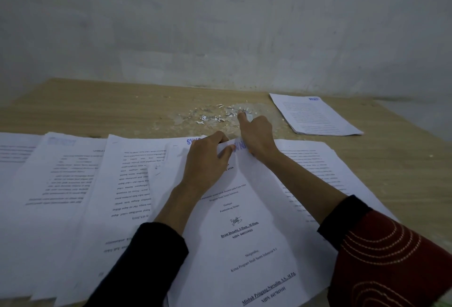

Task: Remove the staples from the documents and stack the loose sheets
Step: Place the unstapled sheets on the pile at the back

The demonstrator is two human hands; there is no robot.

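— One front document in hand?
— Yes, on the table, near side; the left hand pinches its top edge. The right hand reaches the scrap pile beyond; its grip I cannot tell.

Dim, flat light with a bluish-grey cast. Soft shadow only, under my left hand on the sheet. Print just below my hands reads sharp; pages left of my left hand go soft and smeared. Wall beyond my right hand is murky, mottled. Table edge bows with wide-angle bend far from both hands.
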